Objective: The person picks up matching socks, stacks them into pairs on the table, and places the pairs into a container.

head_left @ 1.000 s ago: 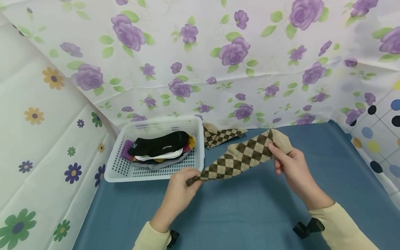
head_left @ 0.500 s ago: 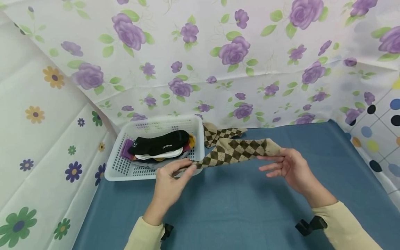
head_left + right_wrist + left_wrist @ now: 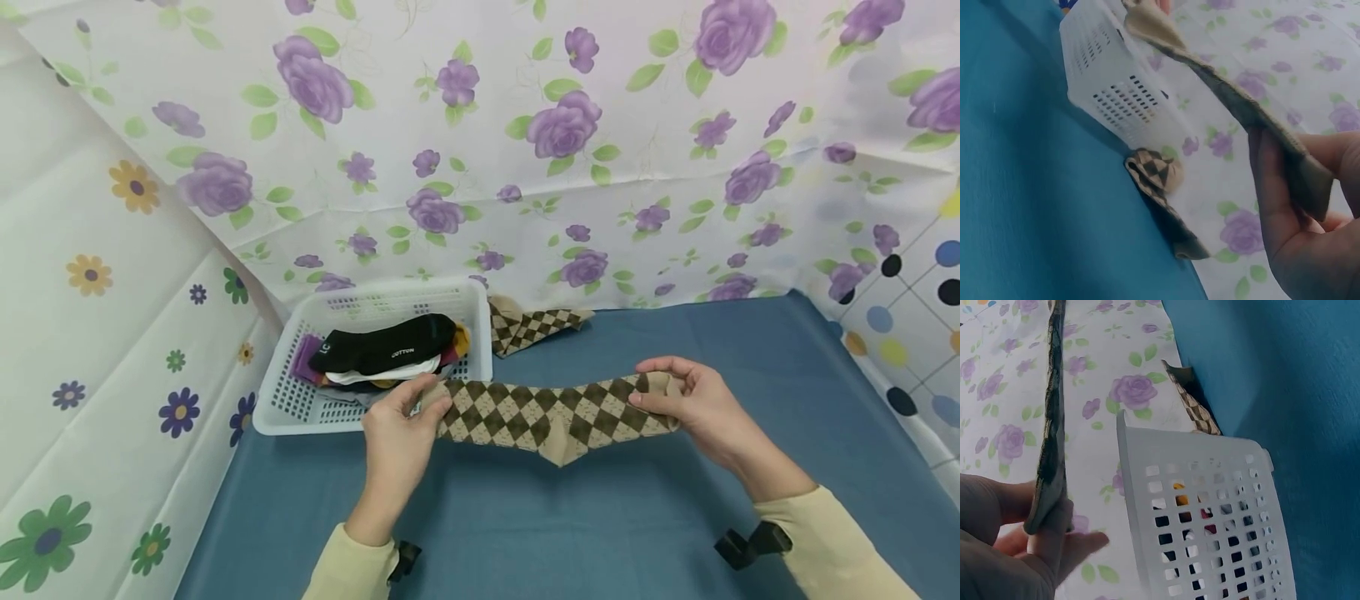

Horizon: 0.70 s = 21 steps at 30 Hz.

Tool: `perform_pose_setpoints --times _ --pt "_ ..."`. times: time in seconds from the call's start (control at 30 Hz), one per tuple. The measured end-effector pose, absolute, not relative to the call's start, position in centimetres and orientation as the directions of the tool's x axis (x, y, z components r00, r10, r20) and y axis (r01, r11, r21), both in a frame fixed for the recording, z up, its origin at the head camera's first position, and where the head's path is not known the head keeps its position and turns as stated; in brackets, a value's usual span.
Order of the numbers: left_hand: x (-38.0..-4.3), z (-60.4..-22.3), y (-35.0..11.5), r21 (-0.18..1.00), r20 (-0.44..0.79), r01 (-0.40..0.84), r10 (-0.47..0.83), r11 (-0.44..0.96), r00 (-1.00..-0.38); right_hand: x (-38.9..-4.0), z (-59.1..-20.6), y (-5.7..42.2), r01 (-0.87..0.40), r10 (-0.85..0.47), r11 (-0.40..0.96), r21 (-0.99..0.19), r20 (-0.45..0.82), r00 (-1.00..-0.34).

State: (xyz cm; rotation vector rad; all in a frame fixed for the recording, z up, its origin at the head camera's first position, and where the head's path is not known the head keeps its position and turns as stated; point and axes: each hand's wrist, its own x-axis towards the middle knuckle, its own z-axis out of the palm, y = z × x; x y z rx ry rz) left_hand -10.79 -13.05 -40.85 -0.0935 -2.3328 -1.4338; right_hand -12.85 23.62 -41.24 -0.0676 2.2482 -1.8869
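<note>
A beige sock [image 3: 540, 412] with a brown diamond check is stretched sideways above the blue cloth, its plain beige heel hanging at the middle of the lower edge. My left hand [image 3: 401, 433] pinches one end between thumb and fingers, in front of the basket. At the other end my right hand [image 3: 693, 408] pinches the sock with its thumb on the near face. Both wrist views show the sock edge-on, the left hand [image 3: 1029, 537] and right hand [image 3: 1310, 212] each gripping it. A matching checked sock [image 3: 536, 329] lies crumpled at the back, beside the basket.
A white plastic basket [image 3: 483, 367] stands at the back left, holding a black sock [image 3: 382, 346] over several other folded socks. Floral sheets [image 3: 480, 233] rise behind and at the sides. The blue cloth [image 3: 570, 525] covers the surface below my hands.
The sock has turned from a slant with the right end higher to nearly level, its heel now pointing down. My right fingers, earlier extended under its end, now pinch it.
</note>
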Motion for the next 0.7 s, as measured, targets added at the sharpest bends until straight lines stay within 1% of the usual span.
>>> perform_pose_setpoints --times 0.13,0.3,0.4,0.57,0.63,0.7 --pt "-10.5 -40.6 -13.0 0.863 0.292 0.177 -0.181 0.474 -0.939 -13.0 -41.6 24.3 0.072 -0.177 0.269 -0.961 -0.123 -0.977" --pt "-10.2 -40.7 -12.8 0.890 0.206 0.118 -0.158 0.441 -0.966 -13.0 -42.3 25.5 0.067 -0.171 0.379 -0.923 -0.141 -0.975" --pt "-10.0 -41.1 -12.7 0.884 0.202 0.109 -0.160 0.454 -0.966 -13.0 -42.7 26.1 0.060 -0.171 0.434 -0.899 -0.147 -0.974" --pt "-9.2 -41.8 -12.3 0.852 0.237 0.119 -0.173 0.509 -0.956 -12.9 -43.8 27.2 0.087 -0.191 0.447 -0.890 -0.190 -0.963" --pt "-8.7 -42.3 -11.9 0.827 0.244 0.128 -0.145 0.548 -0.959 -13.0 -44.3 27.7 0.103 -0.212 0.450 -0.887 -0.219 -0.952" --pt "-8.3 -43.0 -11.5 0.799 0.224 0.127 -0.095 0.587 -0.970 -13.0 -44.8 28.2 0.099 -0.252 0.468 -0.878 -0.240 -0.938"
